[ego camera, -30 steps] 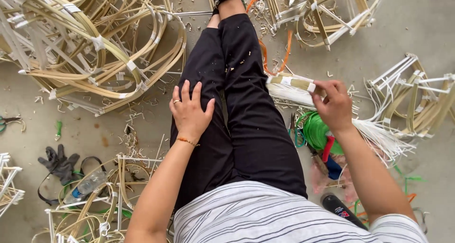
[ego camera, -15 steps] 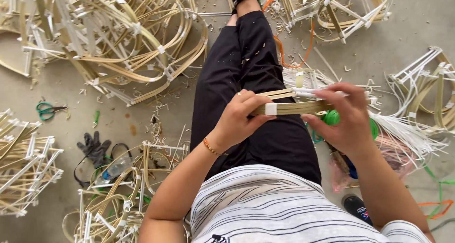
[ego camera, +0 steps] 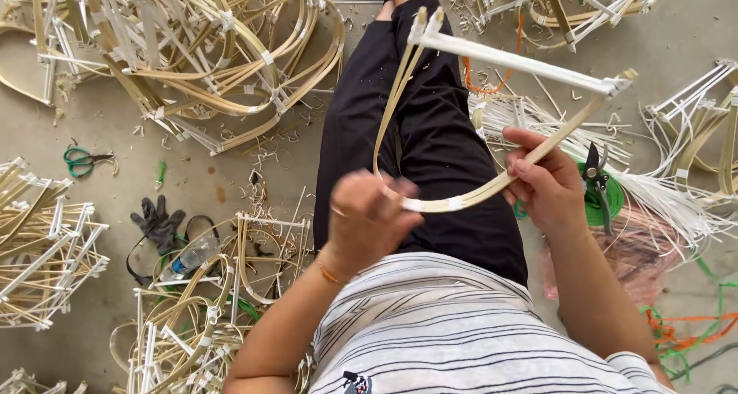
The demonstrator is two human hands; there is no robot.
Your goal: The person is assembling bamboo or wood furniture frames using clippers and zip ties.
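Note:
I sit on a concrete floor with my black-trousered legs stretched forward. Over my lap I hold a bamboo frame [ego camera: 492, 57]: a bent tan strip forming a loop, closed across the top by a white-wrapped straight bar. My left hand [ego camera: 367, 217] pinches the bottom of the loop near a white tape joint [ego camera: 430, 205]. My right hand [ego camera: 547, 183] grips the right side of the curved strip. Both hands are closed on the frame.
A big tangle of finished bamboo frames [ego camera: 192, 56] lies far left, with more frames [ego camera: 42, 248] at the left edge and by my left elbow [ego camera: 200, 317]. Green scissors [ego camera: 81, 161], a black glove [ego camera: 157, 221], a plastic bottle [ego camera: 188, 257], pruning shears [ego camera: 596, 182] and white strips [ego camera: 661, 194] lie around.
A second ago my left hand rested on my thigh and my right held a short bundle. Both hands then gripped it, and now it is spread into a loop-shaped frame.

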